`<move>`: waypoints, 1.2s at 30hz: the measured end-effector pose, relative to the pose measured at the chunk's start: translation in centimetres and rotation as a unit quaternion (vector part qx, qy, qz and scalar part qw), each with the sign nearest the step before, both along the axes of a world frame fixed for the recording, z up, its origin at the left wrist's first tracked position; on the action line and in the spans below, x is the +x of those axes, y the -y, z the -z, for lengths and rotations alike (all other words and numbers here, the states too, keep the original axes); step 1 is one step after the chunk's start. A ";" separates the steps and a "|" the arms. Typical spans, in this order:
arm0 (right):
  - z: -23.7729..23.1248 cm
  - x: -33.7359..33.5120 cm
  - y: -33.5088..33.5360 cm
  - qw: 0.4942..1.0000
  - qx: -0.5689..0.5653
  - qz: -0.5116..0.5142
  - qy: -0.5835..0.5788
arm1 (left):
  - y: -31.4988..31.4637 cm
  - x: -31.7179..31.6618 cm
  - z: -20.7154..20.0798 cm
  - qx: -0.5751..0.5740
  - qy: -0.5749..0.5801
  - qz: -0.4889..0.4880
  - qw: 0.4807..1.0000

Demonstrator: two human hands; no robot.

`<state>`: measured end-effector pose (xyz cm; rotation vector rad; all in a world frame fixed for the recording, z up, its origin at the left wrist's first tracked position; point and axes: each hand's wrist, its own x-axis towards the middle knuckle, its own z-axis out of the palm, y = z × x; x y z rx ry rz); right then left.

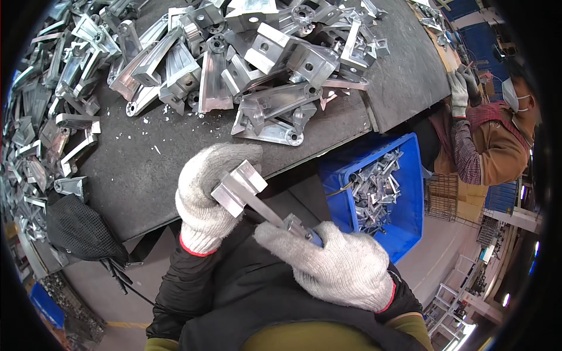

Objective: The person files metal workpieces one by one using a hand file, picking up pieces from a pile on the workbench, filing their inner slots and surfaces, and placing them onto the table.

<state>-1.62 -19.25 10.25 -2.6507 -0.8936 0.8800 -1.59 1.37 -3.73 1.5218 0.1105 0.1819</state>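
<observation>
My left hand [201, 190], in a white knitted glove with a red cuff edge, is closed around a small silver metal casting [249, 177] at the table's front edge. My right hand [345, 266], gloved the same way, grips a hand tool [266, 212] with a narrow flat grey bar, a metal fitting and a blue body. The bar reaches up and left to the casting and overlaps it; whether they touch cannot be made out. The glove partly hides the tool's body, and the left fingers are partly behind the casting.
Piles of silver castings [213, 76] cover the dark tabletop [140, 167] ahead and left. A black mesh pouch [82, 228] sits at the left edge. Below the table, right, stands a blue bin [413, 199] holding castings. A masked co-worker [497, 140] in gloves is at the right.
</observation>
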 end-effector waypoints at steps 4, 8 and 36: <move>-0.1 0.2 0.2 0.999 0.016 0.024 0.015 | 0.5 -0.6 0.1 -0.178 -0.037 -0.013 0.983; -0.4 1.3 0.7 0.996 0.008 0.025 -0.085 | -0.5 0.0 -0.4 -0.092 -0.017 0.048 0.994; -0.8 0.8 -0.6 0.990 -0.110 0.025 0.089 | 0.9 2.1 -2.2 0.119 0.008 0.009 0.993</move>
